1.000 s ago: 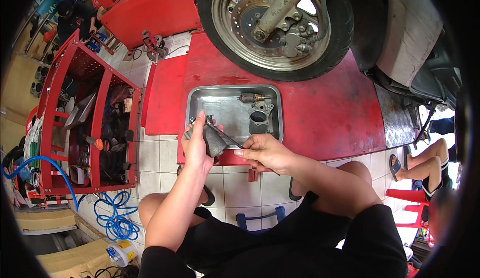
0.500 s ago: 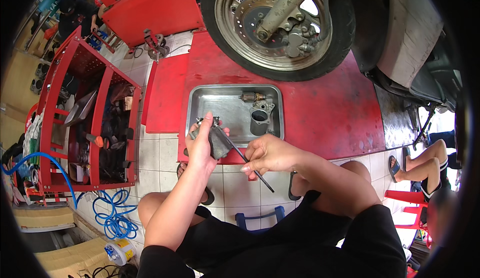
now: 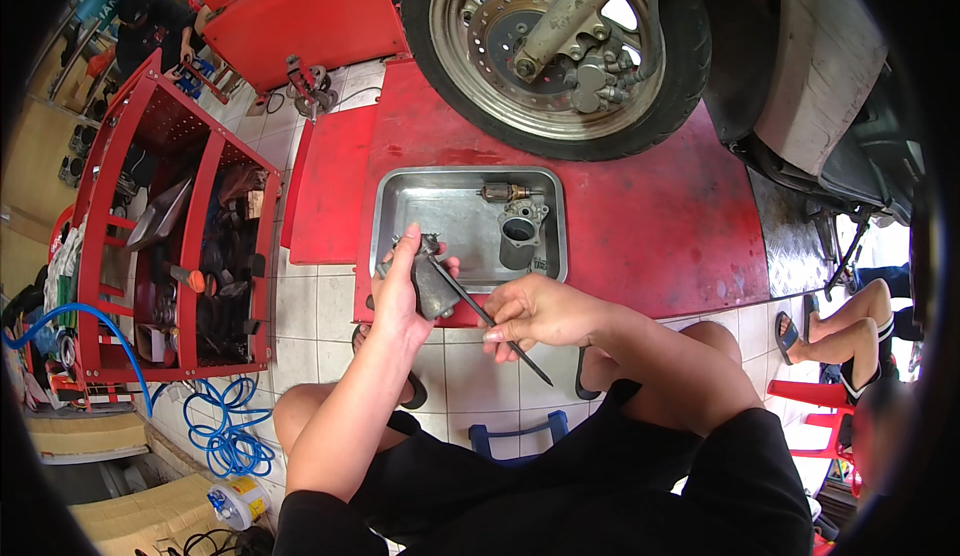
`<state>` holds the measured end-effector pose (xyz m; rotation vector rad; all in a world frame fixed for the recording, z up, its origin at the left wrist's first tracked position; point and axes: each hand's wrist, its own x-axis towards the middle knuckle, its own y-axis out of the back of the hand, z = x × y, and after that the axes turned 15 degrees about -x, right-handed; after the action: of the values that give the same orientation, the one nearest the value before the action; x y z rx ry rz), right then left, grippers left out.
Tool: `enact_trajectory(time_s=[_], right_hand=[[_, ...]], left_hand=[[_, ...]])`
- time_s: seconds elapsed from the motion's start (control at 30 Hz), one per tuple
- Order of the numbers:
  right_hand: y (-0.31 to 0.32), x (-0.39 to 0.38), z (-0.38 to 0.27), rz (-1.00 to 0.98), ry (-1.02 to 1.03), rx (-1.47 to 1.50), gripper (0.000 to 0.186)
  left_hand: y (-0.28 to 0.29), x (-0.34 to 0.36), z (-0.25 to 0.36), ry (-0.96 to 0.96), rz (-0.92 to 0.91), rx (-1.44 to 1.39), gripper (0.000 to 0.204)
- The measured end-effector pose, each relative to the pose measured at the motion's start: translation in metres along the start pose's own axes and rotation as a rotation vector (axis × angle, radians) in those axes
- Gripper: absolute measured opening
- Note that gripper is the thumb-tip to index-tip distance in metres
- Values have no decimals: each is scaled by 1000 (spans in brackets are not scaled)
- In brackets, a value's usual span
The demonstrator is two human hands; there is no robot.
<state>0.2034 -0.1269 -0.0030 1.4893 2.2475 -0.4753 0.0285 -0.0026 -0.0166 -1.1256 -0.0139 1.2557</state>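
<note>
My left hand (image 3: 402, 281) grips a grey metal motor part (image 3: 434, 294) over the near edge of the tray, thumb on top. A thin dark rod (image 3: 532, 365) slants from that part down to the right, its pointed end free. My right hand (image 3: 540, 314) pinches the rod between thumb and fingers near its middle. Its upper end meets the part beside my left fingers; how they touch is hidden. In the steel tray (image 3: 470, 173) lie a motor armature (image 3: 503, 193) with a copper-coloured end and an open cylindrical metal housing (image 3: 518, 246).
The tray rests on a red platform (image 3: 640, 226) beneath a motorcycle front wheel (image 3: 560, 56). A red tool cart (image 3: 190, 216) stands left, with a coiled blue hose (image 3: 230, 426) on the tiles. A blue stool (image 3: 520, 434) is below me. Other people sit at far right and upper left.
Little has changed: both hands keep their hold. The rod and my right fingers have shifted slightly, and the whole view has moved a touch.
</note>
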Motion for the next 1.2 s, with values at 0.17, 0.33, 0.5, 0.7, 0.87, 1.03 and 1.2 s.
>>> enact_trajectory(time_s=[0.17,0.33,0.5,0.7,0.87,1.03,1.2], right_hand=[[-1,2,2,2,8,2,29],[0,1,0,-23,-19,-35,28],[-1,4,4,-1,19,0,29],[-2,4,6,0,15,7,29],[-3,4,2,-8,-5,0,29],[-1,1,0,-74,53,124,38],[-1,-3,-5,-42,38,154,49]], left_hand=[[1,0,-1,-10,16,43,41],[2,0,-1,-13,20,62,45],[1,0,-1,-7,23,-8,37],[2,1,-2,-7,19,6,37],[2,0,-2,-31,23,45,39],[2,-2,-5,-30,15,49,36],[1,-5,-6,5,17,55,37]])
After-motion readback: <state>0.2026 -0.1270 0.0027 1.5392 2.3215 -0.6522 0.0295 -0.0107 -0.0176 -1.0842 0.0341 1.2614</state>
